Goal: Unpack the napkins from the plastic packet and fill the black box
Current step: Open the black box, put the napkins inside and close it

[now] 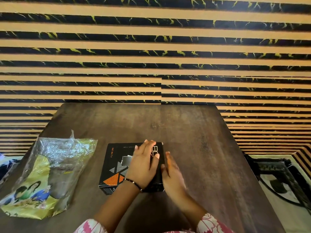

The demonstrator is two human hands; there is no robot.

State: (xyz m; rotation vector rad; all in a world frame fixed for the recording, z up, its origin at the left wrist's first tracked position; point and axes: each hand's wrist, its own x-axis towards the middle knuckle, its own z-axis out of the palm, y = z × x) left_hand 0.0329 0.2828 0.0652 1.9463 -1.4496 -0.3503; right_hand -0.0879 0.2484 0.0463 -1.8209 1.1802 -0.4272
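Head view: a black box (117, 167) sits on the near middle of the dark wood-grain tabletop (193, 132), closed, lid flat. It is a shallow rectangular carton, matte black, with orange and grey dotted triangles on the near-left of the lid, a small silvery square near the centre, and orange lettering "INFINITY" along the left edge. Its contents cannot be seen.

Left hand (143, 165) lies palm down on the lid's right half, fingers straight and slightly spread, reaching toward the far edge; it grips nothing. A thin dark beaded bracelet (133, 183) circles that wrist. Right hand (171, 174) stands edge-on against the box's right side, fingers straight and together, flat to the wall of the carton, holding nothing. Sleeves (208, 222) at the bottom edge are white with pink print.

Plastic packet (50, 174) lies on the left of the tabletop, well apart from the box: crinkled, glossy, clear at its upper part, yellow-green printed below with figures of people. It looks slack and torn open at the far end; whether napkins are inside cannot be told.

Behind, a wall (151, 47) of tan and black marbled stripes.
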